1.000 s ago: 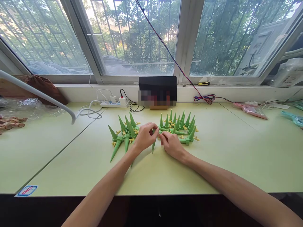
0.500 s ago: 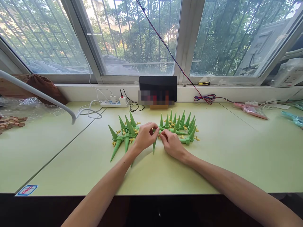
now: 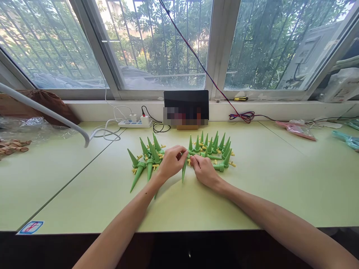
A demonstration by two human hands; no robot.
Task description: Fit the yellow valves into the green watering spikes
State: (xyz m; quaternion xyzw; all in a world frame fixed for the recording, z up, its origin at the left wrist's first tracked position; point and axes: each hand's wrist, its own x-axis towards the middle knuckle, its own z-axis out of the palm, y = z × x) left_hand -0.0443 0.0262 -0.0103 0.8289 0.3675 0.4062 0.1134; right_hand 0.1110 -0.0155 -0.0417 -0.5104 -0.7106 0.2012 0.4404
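Observation:
My left hand (image 3: 171, 164) and my right hand (image 3: 203, 170) meet in the middle of the pale green table (image 3: 84, 194). Both are closed round one green cone-shaped spike (image 3: 184, 172) whose tip points down toward me. My right fingers pinch a small yellow piece at its top end. A group of finished green spikes with yellow fittings (image 3: 146, 158) lies left of my left hand. Another cluster of upright green spikes (image 3: 213, 146) stands just behind my right hand.
A dark tablet (image 3: 186, 108) leans on the window sill behind the spikes. A white power strip with cables (image 3: 134, 122) lies to its left, a white lamp arm (image 3: 45, 110) crosses the left side. Wooden pieces (image 3: 12, 145) and plastic bags (image 3: 295, 130) lie at the edges.
My hands stay together on the spike; the fingers have shifted slightly and the spike's tip has tilted a little to the right.

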